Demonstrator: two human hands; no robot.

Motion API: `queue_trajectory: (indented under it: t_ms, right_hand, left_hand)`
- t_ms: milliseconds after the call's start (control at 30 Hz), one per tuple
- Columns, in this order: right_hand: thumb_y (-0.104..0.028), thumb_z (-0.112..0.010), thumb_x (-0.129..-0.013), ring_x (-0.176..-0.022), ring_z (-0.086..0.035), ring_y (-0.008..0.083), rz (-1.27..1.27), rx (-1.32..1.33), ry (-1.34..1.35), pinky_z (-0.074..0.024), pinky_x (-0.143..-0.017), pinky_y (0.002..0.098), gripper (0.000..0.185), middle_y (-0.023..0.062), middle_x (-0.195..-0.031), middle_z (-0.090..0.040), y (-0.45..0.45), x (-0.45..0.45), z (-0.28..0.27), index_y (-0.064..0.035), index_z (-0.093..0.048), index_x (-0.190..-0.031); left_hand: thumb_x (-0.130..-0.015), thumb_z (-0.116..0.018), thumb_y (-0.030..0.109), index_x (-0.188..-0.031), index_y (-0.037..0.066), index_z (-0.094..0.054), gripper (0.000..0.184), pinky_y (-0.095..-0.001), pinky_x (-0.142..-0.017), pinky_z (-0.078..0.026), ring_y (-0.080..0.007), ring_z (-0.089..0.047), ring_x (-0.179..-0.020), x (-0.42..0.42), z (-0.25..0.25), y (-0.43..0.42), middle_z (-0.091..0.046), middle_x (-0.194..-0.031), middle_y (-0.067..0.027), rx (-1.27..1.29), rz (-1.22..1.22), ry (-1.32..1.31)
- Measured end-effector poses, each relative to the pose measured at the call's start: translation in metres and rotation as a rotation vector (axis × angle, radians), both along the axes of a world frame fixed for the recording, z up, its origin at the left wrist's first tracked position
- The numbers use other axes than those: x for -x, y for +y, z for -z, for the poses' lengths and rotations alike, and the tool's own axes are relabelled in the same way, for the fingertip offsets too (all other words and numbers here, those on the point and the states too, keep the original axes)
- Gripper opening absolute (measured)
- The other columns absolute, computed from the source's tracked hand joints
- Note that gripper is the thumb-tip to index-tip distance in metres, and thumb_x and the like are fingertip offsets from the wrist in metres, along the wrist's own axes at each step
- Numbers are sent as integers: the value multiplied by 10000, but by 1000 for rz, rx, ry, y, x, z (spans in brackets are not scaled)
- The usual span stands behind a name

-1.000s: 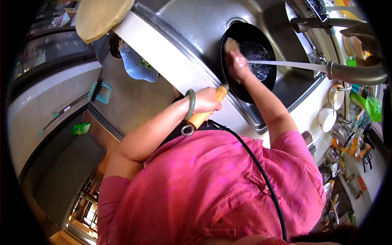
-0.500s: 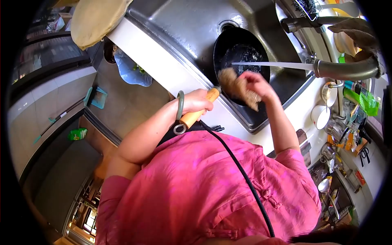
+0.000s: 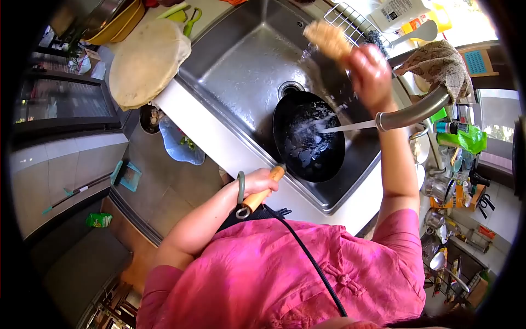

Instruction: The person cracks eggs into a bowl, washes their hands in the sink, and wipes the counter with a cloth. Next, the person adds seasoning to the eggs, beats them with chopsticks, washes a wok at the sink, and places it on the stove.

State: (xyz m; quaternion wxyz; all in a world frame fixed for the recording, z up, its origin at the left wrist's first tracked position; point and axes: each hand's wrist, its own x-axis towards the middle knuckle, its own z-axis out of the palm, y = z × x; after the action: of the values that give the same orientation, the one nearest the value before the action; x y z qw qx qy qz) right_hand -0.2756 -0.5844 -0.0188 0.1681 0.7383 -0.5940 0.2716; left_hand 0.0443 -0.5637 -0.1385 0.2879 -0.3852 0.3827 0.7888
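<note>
My left hand [image 3: 259,185] is wrapped round the wooden handle [image 3: 265,190] of a black wok [image 3: 300,156], at the sink's front edge. The wok rests in the steel sink [image 3: 235,66], and water from the faucet [image 3: 413,111] runs into it. Raised over the far right part of the sink, my right hand [image 3: 372,77] grips a tan scrubber [image 3: 327,39], with drops flying around it. That hand is slightly blurred.
A round pale board [image 3: 147,64] lies on the counter left of the sink. Behind the sink are a wire rack [image 3: 348,23] and a white bottle [image 3: 397,12]. A brown cloth [image 3: 436,68] hangs over the faucet. Below left, a blue bag [image 3: 181,143] stands on the floor.
My right hand has lifted the scrubber out of the wok and moved it up toward the wire rack. My left hand keeps hold of the handle. The view has shifted, showing more beyond the sink.
</note>
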Motion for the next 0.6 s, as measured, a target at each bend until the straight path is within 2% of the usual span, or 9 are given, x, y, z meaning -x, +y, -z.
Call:
queue_trajectory:
  t_ms: [100, 167, 200, 233, 300, 367, 467, 500, 600]
  right_hand:
    - [40, -534, -685, -839, -568, 321, 150, 84, 217, -465, -728, 370, 243, 122, -910, -575, -38, 30, -12, -46, -600, -903]
    - [-9, -564, -692, -862, -557, 272, 230, -78, 164, -436, -774, 376, 194, 62, -866, -595, -59, 62, 19, -71, -611, -870]
    - [-167, -556, -807, -890, -597, 284, 329, -614, 57, -457, -758, 384, 266, 125, -1036, -624, -61, 65, 15, -128, -583, -1069]
    - [-167, -556, -807, -890, -597, 284, 330, -622, 52, -457, -758, 384, 266, 125, -1036, -624, -58, 61, 17, -128, -583, -1069]
    - [34, -530, -735, -827, -578, 306, 77, 241, 162, -457, -752, 374, 213, 101, -926, -600, -49, 47, 18, -49, -602, -917]
    - [-26, -562, -734, -767, -564, 295, 217, 268, -24, -455, -728, 361, 135, 122, -825, -596, 0, 18, 27, -41, -599, -863]
    - [-114, -615, -754, -744, -556, 307, 505, 252, 45, -448, -735, 393, 143, 124, -800, -587, 53, 13, 79, -61, -595, -884]
    - [-162, -599, -789, -747, -558, 317, 663, 248, 81, -442, -730, 412, 146, 129, -800, -591, 61, 20, 95, -65, -593, -898]
    - [-169, -485, -867, -720, -551, 342, 652, 16, -64, -429, -675, 432, 144, 147, -752, -585, 82, 65, 137, -63, -582, -874]
  left_hand:
    - [-742, -568, 106, -941, -45, -452, 276, -239, -356, -446, -122, -500, -441, 0, -10, -4, -491, -635, -64, -9, 6, 23]
    - [-740, -569, 114, -922, -37, -457, 261, -236, -358, -447, -122, -502, -442, -1, -7, -3, -489, -633, -63, -27, -23, 23]
    - [-735, -566, 98, -933, -32, -454, 262, -253, -359, -445, -131, -498, -448, 0, -5, -3, -482, -626, -61, -37, -23, 20]
    - [-729, -564, 82, -943, -27, -450, 266, -270, -360, -442, -141, -494, -455, -1, -4, -3, -476, -619, -59, -43, -19, 17]
    - [-726, -568, 82, -928, -30, -459, 255, -273, -364, -445, -142, -496, -463, -1, -4, -2, -479, -622, -62, -36, -48, 12]
    - [-723, -574, 81, -915, -35, -467, 249, -279, -371, -449, -147, -500, -471, -1, -6, -2, -483, -625, -68, -15, -31, 33]
    - [-747, -560, 95, -890, -17, -462, 207, -230, -365, -436, -115, -491, -451, -2, -5, -4, -482, -624, -51, -28, -9, 18]
    - [-748, -563, 97, -886, -12, -462, 203, -229, -367, -436, -114, -491, -451, -1, -5, -6, -482, -623, -49, -33, -4, 13]
    - [-763, -561, 98, -882, -3, -460, 186, -226, -366, -433, -115, -489, -441, -1, -7, -8, -488, -622, -51, -52, -13, 0]
